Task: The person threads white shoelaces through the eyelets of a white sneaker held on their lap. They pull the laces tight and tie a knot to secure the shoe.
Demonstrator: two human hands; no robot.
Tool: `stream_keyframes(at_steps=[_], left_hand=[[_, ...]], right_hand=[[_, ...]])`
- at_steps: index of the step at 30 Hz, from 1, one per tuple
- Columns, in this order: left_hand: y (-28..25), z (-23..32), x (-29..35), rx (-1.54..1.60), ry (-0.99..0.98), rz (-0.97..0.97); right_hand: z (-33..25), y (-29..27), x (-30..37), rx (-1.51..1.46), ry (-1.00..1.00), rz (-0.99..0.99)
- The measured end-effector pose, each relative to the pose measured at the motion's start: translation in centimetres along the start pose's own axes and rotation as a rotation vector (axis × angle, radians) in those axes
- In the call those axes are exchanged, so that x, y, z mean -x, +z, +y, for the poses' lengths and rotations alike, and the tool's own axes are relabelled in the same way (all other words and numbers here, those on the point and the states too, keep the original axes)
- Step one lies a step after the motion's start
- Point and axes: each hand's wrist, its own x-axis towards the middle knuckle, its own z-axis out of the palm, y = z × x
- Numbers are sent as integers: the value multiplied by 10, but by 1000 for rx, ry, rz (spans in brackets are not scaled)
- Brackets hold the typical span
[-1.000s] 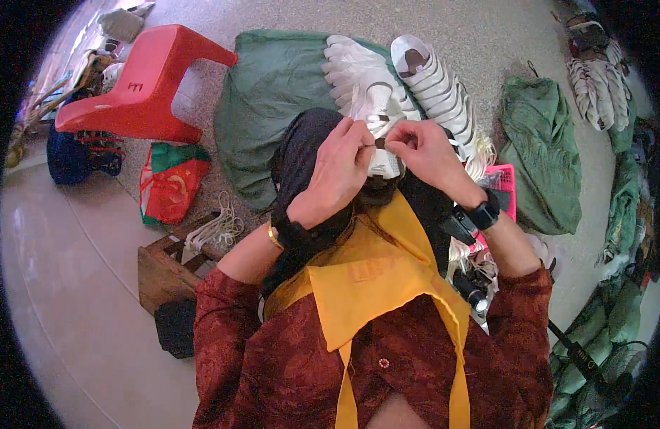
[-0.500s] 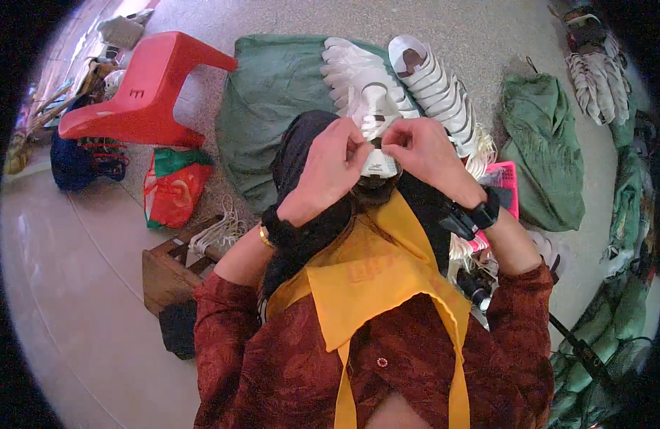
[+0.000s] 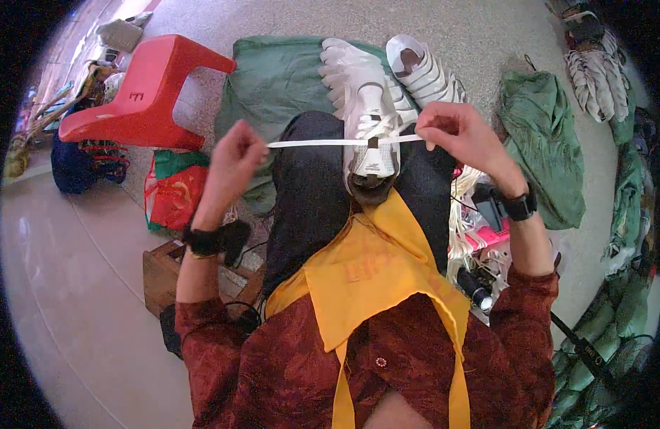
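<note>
A white sneaker (image 3: pixel 373 159) with a dark opening rests between my knees, its heel toward me. Through the dark loop on its tongue runs a white shoelace (image 3: pixel 312 143), stretched out straight to both sides. My left hand (image 3: pixel 238 159) is closed on the lace's left end, out past my left knee and slightly blurred. On the other side my right hand (image 3: pixel 460 136) pinches the right end between thumb and fingers, just beyond the shoe. More lacing crosses the front of the shoe.
White shoe uppers (image 3: pixel 424 71) lie in overlapping rows on a green sheet (image 3: pixel 265 86) ahead. A red plastic chair (image 3: pixel 147 93) stands at the left above a red and green bag (image 3: pixel 178 189). Loose white laces (image 3: pixel 462 222) and a pink basket (image 3: pixel 487 237) are by my right knee.
Both hands have moved apart from close together over the shoe, the left one farther. The lace is now drawn out in a straight line between them.
</note>
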Motion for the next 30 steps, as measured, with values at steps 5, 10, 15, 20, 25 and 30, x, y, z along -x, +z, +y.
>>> stream_keyframes(at_steps=[5,10,15,20,25,30], left_hand=[[-63,-18,29,-448,-33,230],[-143,-93,68,-534,-96,294],[-147,-99,76,-388,-136,309],[-128,-98,68,-594,-139,251],[-69,-53,39,-560,-16,248],[2,-9,13,-312,114,157]], right_hand=[[-4,6,-3,-88,-55,-57],[0,41,-20,202,-154,-84],[0,48,-21,551,-283,50],[7,51,-23,656,-410,128],[-5,47,-23,621,-272,143],[-2,48,-26,112,-96,-90]])
